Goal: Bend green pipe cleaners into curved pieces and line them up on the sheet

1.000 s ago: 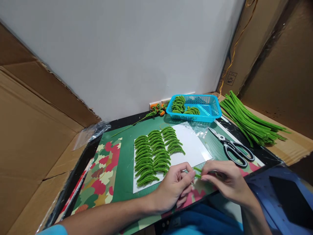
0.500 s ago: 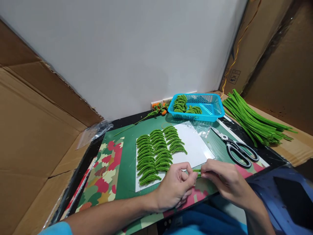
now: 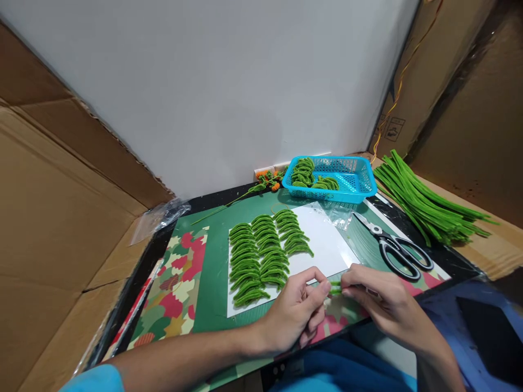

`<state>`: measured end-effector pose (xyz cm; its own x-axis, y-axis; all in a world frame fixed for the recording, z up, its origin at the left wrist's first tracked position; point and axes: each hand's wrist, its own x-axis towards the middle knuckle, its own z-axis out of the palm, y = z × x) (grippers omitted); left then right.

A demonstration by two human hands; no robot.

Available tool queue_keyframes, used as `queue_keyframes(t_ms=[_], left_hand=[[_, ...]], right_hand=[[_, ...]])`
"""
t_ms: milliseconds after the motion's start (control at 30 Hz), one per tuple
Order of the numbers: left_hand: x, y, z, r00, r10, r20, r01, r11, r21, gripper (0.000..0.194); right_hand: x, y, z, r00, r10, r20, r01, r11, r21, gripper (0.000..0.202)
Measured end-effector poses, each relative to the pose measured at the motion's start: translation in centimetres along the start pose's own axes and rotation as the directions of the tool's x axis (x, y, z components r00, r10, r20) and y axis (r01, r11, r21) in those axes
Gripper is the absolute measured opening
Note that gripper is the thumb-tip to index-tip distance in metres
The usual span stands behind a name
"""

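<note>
Between my two hands is a short piece of green pipe cleaner (image 3: 335, 287), which looks doubled into two strands. My left hand (image 3: 304, 307) pinches its left end between thumb and forefinger. Its right end is gripped by the closed fingers of my right hand (image 3: 373, 291), so most of the piece is hidden. Just beyond my left hand, curved green pipe-cleaner leaves (image 3: 267, 247) lie in three columns on a white sheet (image 3: 327, 234). The third column is shorter than the others.
Black-handled scissors (image 3: 394, 245) lie right of the sheet. A blue basket (image 3: 355, 190) at the back holds more green pieces. Long green pipe cleaners (image 3: 429, 201) are bundled at the right. An orange-flowered stem (image 3: 261, 188) rests on the green mat (image 3: 212, 261). Cardboard walls (image 3: 53, 190) stand at the sides.
My right hand has shifted slightly right, away from my left. More of the green piece shows between them, now as two strands. The view has tilted a little.
</note>
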<state>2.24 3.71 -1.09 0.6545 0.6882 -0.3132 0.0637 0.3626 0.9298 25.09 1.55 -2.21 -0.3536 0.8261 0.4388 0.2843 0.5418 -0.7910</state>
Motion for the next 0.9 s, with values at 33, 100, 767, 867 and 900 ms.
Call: queue_keyframes(t_ms=[33,100,767,867,900], left_hand=[[0.00,-0.06,-0.03,1.000,0.003,-0.002,-0.003,1.000,0.001,0.044],[0.01,-0.10,-0.04,1.000,0.011,-0.013,-0.011,1.000,0.003,0.045],[0.10,-0.62,0.07,0.999,0.014,0.033,-0.011,0.998,-0.068,0.044],[0.02,-0.60,0.08,0.999,0.013,0.031,-0.011,0.998,-0.063,0.044],[0.00,-0.59,0.07,1.000,0.013,0.028,-0.012,0.998,-0.061,0.044]], right_hand=[[-0.04,0.00,0.07,1.000,0.009,0.003,-0.009,1.000,0.006,0.020],[-0.09,0.00,0.20,1.000,0.020,0.009,-0.020,1.000,0.015,0.019],[0.07,-0.25,0.58,0.997,-0.077,-0.031,0.077,0.997,-0.005,0.015],[0.19,-0.23,0.72,0.996,-0.082,-0.038,0.081,0.996,-0.031,0.017],[0.21,-0.21,0.78,0.996,-0.079,-0.041,0.077,0.996,-0.041,0.018]])
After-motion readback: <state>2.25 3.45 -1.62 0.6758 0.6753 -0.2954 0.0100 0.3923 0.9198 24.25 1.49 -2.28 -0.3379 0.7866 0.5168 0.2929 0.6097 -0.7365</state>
